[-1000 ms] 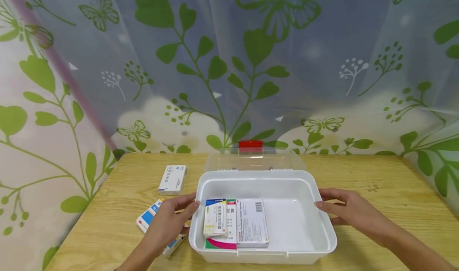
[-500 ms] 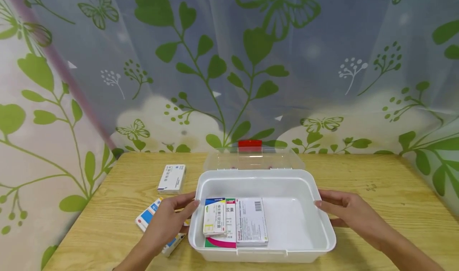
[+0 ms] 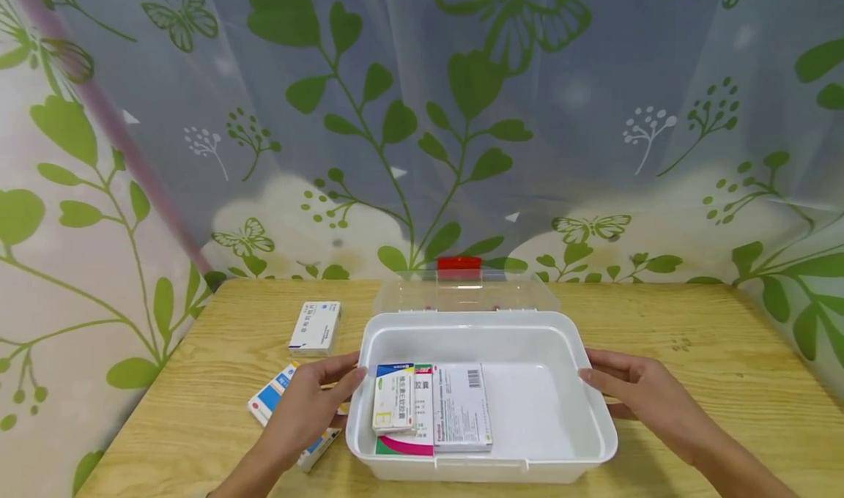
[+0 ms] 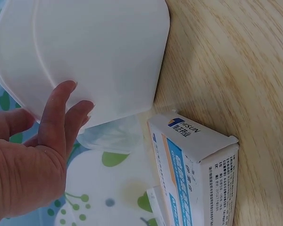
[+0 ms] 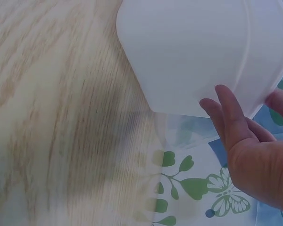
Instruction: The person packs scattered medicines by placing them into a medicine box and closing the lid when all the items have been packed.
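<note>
A white plastic storage box [image 3: 527, 474] stands on the wooden table, its clear lid [image 3: 422, 293] with a red latch [image 3: 459, 264] swung back behind it. My left hand [image 3: 310, 403] grips the box's left side, thumb at the rim and fingers along the outer wall. On the opposite side my right hand [image 3: 646, 388] holds the rim the same way. Inside at the left lies a large medicine box [image 3: 425, 410] with a small vitamin E box [image 3: 394, 399] on top. A white medicine box with a barcode [image 3: 463, 406] lies beside them; the right part of the interior is bare.
Left of the storage box, a white medicine box [image 3: 315, 328] lies towards the back. Blue-and-white medicine boxes [image 3: 273, 392] lie nearer, partly hidden by my left hand; one [image 4: 193, 165] shows close up in the left wrist view. A leaf-patterned curtain [image 3: 422, 117] hangs behind the table [image 3: 712, 351].
</note>
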### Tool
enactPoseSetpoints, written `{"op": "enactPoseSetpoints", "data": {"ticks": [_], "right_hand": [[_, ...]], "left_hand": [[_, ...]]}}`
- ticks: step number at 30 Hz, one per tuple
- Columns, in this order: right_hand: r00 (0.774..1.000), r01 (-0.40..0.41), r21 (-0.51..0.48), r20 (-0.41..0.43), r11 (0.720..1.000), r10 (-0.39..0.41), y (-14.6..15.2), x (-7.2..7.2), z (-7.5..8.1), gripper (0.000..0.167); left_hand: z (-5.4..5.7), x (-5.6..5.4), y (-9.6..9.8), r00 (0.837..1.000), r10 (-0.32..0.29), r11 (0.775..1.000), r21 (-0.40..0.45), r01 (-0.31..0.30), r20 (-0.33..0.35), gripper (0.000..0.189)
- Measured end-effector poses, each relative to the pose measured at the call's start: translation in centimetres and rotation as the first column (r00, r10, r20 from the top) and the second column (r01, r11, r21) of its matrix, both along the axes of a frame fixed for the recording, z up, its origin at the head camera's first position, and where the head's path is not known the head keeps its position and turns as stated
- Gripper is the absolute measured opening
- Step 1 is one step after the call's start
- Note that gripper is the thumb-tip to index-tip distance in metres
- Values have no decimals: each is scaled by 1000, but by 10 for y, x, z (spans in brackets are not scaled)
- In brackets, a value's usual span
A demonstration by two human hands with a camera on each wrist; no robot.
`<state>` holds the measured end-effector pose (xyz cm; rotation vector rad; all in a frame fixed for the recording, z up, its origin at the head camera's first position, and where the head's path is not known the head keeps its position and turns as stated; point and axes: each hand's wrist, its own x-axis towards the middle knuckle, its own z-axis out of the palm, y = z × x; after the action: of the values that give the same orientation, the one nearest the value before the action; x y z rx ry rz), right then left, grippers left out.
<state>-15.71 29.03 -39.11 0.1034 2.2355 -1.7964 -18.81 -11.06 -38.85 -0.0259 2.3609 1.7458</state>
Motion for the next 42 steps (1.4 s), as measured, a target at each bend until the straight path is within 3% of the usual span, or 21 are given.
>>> {"op": "enactPoseSetpoints", "data": {"ticks": [16,21,26,29,34,38,42], "right_hand": [[999,40,20,20,999,-40,-3,1,-2,67],[999,46,24,22,999,-46,-4,1,-2,67],[998,51,23,39,998,-52,-4,1,-3,68],[997,58,20,48,998,-59,-3,2,-5,68],[996,68,27,52,997,-70,-3,2,-5,69],[996,73,39,55,997,-75,-3,2,-6,70],[995,79,32,54,996,-81,-4,2,-8,69]], "left_hand": [[1,-1,-3,999,-28,1000,-14,28,-25,44],[-1,-3,-14,998,13,997,-71,-17,-64,42],[1,-5,-36,993,49,990,-127,-63,-107,39],[2,-7,-50,989,50,969,-232,-82,-142,42],[1,-8,-66,979,21,896,-431,-108,-202,49],[-4,-12,-74,975,-12,869,-484,-99,-220,54],[-9,-21,-78,971,-50,827,-554,-91,-233,55]]}}
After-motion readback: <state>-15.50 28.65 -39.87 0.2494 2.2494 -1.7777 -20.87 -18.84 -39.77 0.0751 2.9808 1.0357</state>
